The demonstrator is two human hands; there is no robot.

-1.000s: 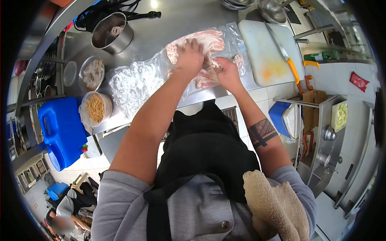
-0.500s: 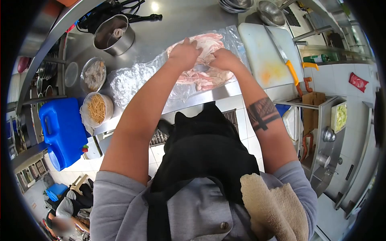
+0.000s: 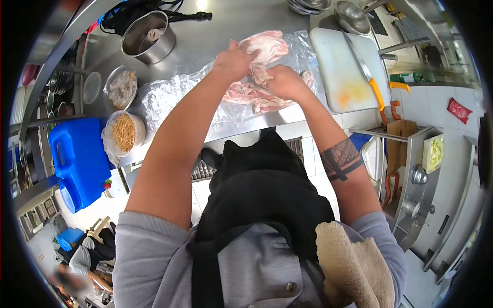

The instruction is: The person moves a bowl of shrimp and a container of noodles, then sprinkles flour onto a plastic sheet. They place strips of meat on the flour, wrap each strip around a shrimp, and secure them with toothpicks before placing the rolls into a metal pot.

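Observation:
Pink and white raw meat [image 3: 251,95] lies in pieces on a sheet of clear plastic [image 3: 172,100] near the table's front edge. My left hand [image 3: 235,62] is closed on the left side of a pale, fatty piece of meat [image 3: 269,47] raised above the rest. My right hand [image 3: 285,83] pinches the lower end of the meat, its fingers curled around it. Between my hands the meat is bunched and folded. To the right of the plastic is a white cutting board [image 3: 343,72], stained yellow-orange, with a yellow-handled knife [image 3: 377,95] on it.
A steel pot [image 3: 149,38] stands at the back left. Left of the plastic are a bowl of pale food [image 3: 121,88] and a tub of yellowish strips [image 3: 123,132]. A blue jug [image 3: 79,164] is beyond the left edge. Steel bowls [image 3: 352,16] sit at the back right. Another person [image 3: 87,259] is at lower left.
The pale meat between my hands has been drawn together and lifted away from the plastic. More of the meat underneath shows. My left hand has moved slightly up and left.

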